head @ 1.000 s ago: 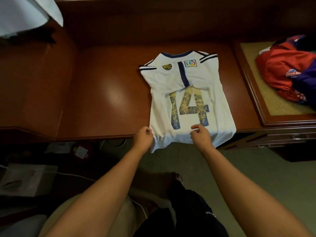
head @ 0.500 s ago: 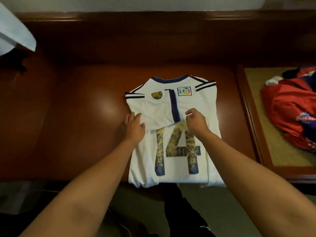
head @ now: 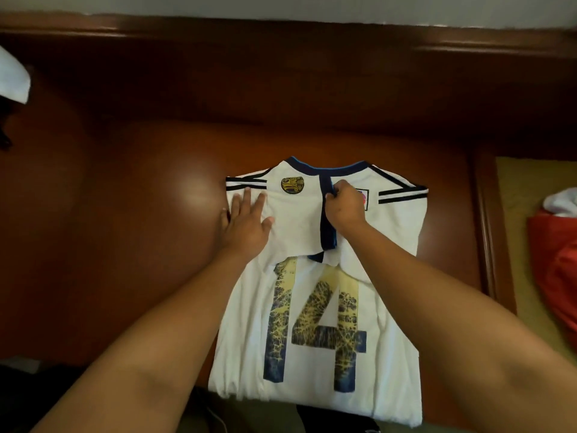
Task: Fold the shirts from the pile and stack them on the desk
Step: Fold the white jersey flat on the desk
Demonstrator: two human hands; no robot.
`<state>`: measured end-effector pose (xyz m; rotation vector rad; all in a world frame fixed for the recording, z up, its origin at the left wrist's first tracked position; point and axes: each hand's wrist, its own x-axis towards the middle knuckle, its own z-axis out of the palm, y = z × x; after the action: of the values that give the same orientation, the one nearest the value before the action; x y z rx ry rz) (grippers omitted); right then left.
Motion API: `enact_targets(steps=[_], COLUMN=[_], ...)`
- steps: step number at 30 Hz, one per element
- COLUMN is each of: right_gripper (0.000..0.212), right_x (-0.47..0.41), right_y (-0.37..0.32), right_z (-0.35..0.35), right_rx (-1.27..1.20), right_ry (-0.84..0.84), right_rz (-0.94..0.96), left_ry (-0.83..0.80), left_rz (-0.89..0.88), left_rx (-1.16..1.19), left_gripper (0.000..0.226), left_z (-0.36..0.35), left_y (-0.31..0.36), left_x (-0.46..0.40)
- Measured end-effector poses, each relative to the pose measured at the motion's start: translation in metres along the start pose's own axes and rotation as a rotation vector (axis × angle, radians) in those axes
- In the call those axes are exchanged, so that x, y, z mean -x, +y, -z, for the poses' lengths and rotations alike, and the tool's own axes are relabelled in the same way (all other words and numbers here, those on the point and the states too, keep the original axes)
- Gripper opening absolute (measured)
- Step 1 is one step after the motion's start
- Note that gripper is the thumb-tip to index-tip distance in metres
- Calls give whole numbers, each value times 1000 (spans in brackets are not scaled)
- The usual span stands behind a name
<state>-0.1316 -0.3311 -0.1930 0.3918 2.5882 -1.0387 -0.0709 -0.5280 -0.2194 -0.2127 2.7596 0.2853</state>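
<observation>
Nearest you, the hem of the white shirt (head: 315,332) hangs just over the front edge of the table (head: 140,245), the lower corner drooping past it. The shirt lies back side up, a large cracked yellow-and-blue "14" across the middle, sides already folded inward.

Your two forearms come in from the bottom corners and meet over the upper half of the shirt.

Your left hand (head: 246,220) lies flat on the folded-in left sleeve panel, fingers straight and spread, grip apart; its outer fingers reach over the shirt's left edge toward the wood.

Your right hand (head: 345,207) is just beside it, at the shirt's centre line. Fingers curled, grip clamped on the navy sleeve trim (head: 327,220), a dark band running down from the collar area to just above the number.

Past the hands: a yellow crest badge (head: 292,185) on the left panel, a small coloured patch mostly hidden behind your right hand, black stripes on both shoulder folds, a navy collar (head: 327,168) at the far edge.

Right, well apart from the shirt, a raised section with a tan surface carries the pile (head: 559,245), red and white cloth, cut off by the frame.

Far left edge, a white cloth (head: 12,79) partly in view
</observation>
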Motion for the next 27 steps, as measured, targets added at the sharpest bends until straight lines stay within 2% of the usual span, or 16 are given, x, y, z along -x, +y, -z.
enact_targets(steps=[4, 6, 8, 10, 13, 15, 21, 27], right_gripper=[15, 20, 29, 42, 60, 68, 62, 61], right_x=[-12, 6, 36, 70, 92, 86, 39, 1], right_y=[-6, 10, 44, 83, 121, 133, 127, 108], right_z=[14, 19, 22, 25, 20, 13, 15, 22], right_rx=[-52, -81, 30, 251, 427, 520, 603, 626], right_ry=[60, 73, 194, 305, 160, 77, 80, 93], right_rz=[-8, 16, 109, 115, 45, 71, 138, 143], left_ry=[-24, -2, 56, 97, 72, 64, 111, 60], left_rz=[-26, -30, -87, -180, -238, -224, -170, -186], left_rx=[31, 30, 11, -9, -49, -67, -71, -30], left_gripper=[60, 60, 60, 59, 63, 65, 62, 60], left_z=[9, 9, 0, -13, -32, -40, -39, -22], left_y=[8, 11, 13, 12, 3, 0, 4, 10], left_x=[-17, -6, 18, 43, 62, 60, 30, -7])
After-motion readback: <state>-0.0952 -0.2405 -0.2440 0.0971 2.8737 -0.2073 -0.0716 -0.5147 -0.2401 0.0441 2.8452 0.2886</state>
